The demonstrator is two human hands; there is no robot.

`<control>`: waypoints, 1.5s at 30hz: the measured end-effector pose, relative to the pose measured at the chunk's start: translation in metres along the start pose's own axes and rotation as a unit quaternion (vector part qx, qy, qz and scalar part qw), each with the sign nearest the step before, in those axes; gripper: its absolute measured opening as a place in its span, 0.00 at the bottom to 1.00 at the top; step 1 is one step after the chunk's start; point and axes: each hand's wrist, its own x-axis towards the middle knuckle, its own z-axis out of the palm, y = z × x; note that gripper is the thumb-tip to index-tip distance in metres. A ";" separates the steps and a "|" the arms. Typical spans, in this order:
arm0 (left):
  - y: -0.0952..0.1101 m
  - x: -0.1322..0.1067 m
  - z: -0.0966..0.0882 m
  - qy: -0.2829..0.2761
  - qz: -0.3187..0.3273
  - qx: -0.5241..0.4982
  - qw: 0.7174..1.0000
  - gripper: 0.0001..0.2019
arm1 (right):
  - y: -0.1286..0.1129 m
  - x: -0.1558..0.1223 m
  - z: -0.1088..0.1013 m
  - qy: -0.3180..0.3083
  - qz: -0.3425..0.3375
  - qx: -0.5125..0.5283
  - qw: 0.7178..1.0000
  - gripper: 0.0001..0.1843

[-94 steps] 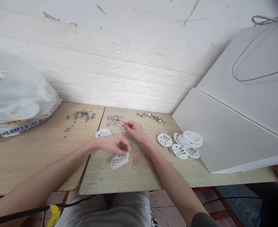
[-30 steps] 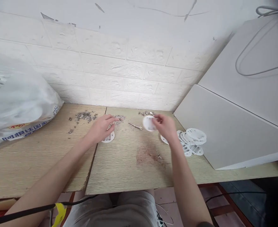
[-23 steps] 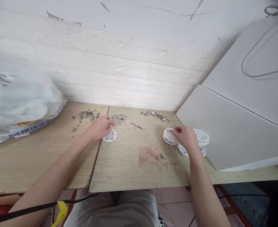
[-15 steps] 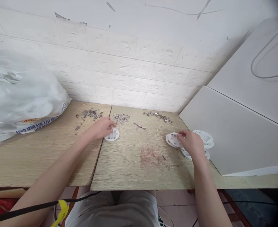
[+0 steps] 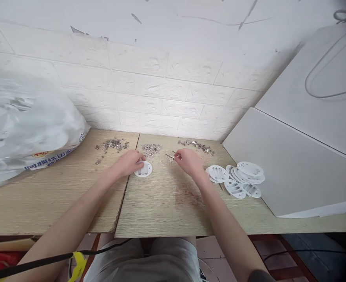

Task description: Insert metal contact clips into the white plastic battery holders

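A round white plastic plate with slots (image 5: 145, 170) lies on the table near the joint between the two boards. The fingers of my left hand (image 5: 129, 162) grip its upper left edge. My right hand (image 5: 189, 160) is closed on slim metal tweezers (image 5: 169, 156), whose tips point left. Just beyond the hands lies a heap of tiny metal pieces (image 5: 151, 149). Other small metal parts form a pile (image 5: 115, 145) at the back left and a spread-out pile (image 5: 196, 146) at the back right.
Several more white plates (image 5: 234, 188) lie overlapping at the right, beside a large white panel (image 5: 296, 168). A full plastic bag (image 5: 34, 129) fills the left of the table. A white brick-patterned wall (image 5: 161, 86) borders the back. A black cable (image 5: 43, 259) crosses in front at lower left.
My right hand has moved left from the stacked plates to the tweezers, which lay on the table, and grasps them. My left hand stays at the single plate.
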 end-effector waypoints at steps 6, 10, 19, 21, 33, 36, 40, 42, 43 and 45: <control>0.004 0.001 0.009 -0.003 0.011 -0.029 1.000 0.13 | -0.015 0.017 0.024 -0.045 0.010 -0.066 0.997 0.11; 0.005 0.001 0.013 0.011 0.010 -0.041 0.999 0.15 | -0.013 0.011 0.033 -0.020 0.029 -0.052 0.998 0.14; 0.009 0.002 0.018 0.020 0.015 -0.040 0.999 0.21 | -0.003 0.009 0.043 0.041 0.028 -0.005 0.999 0.13; 0.012 0.003 0.019 0.017 0.022 -0.060 0.998 0.23 | -0.003 0.010 0.045 0.056 0.035 0.005 0.998 0.14; 0.014 0.006 0.025 0.053 0.031 -0.146 0.987 0.24 | -0.004 0.012 0.049 0.085 -0.015 0.067 0.994 0.09; 0.013 0.006 0.027 0.054 0.027 -0.156 0.986 0.24 | -0.003 0.012 0.052 0.099 -0.047 0.098 0.989 0.09; 0.013 0.006 0.025 0.063 0.020 -0.113 0.991 0.21 | -0.004 0.012 0.054 0.111 -0.060 0.115 0.985 0.09; 0.013 0.006 0.022 0.057 0.013 -0.110 0.992 0.21 | -0.005 0.012 0.055 0.117 -0.063 0.121 0.984 0.09; 0.014 0.005 0.020 0.051 0.006 -0.125 0.991 0.21 | -0.005 0.011 0.055 0.120 -0.065 0.124 0.983 0.09; 0.015 0.005 0.016 0.038 -0.013 -0.164 0.986 0.24 | -0.005 0.011 0.055 0.125 -0.067 0.131 0.981 0.08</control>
